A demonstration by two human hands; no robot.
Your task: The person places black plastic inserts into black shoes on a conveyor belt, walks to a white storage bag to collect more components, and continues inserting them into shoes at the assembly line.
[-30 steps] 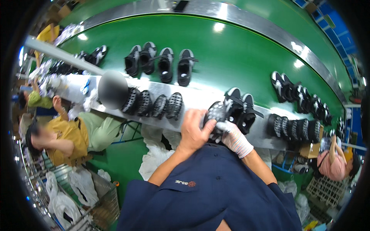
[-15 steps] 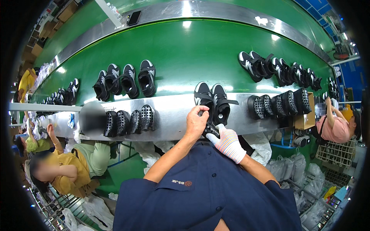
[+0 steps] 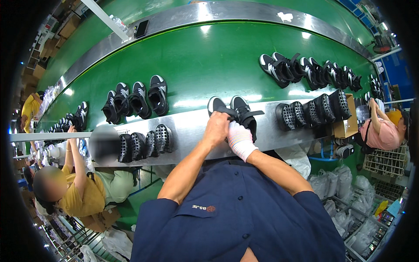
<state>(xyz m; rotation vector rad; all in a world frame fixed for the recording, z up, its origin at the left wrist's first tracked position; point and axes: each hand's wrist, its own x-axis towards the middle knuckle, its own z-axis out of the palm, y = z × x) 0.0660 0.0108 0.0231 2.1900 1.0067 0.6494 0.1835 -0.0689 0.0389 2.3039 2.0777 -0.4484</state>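
A pair of black sneakers with grey toes and white side marks stands upright on the metal ledge in front of me. My bare left hand [image 3: 217, 127] is closed on the left sneaker [image 3: 215, 105], its fingers curled at the strap. My right hand [image 3: 240, 139], in a striped knit glove, presses in at that sneaker's opening, right beside my left hand. The gloved fingers are bent downward, and whatever they hold is hidden. The right sneaker [image 3: 241, 106] stands alongside, its strap [image 3: 253, 114] sticking out to the right.
Black knobbly shoe-shaped pieces line the ledge at left [image 3: 163, 139] and right [image 3: 323, 108]. More sneakers [image 3: 158, 94] stand on the green surface [image 3: 205, 61]. A cardboard box [image 3: 346, 126] sits at right. Co-workers in yellow [image 3: 87, 196] and pink [image 3: 384, 129] flank me. A phone [image 3: 141, 29] lies far off.
My gloved right hand has moved up and forward from behind the left sneaker's heel onto its opening. My left hand has shifted forward to the strap. The whole view has turned slightly.
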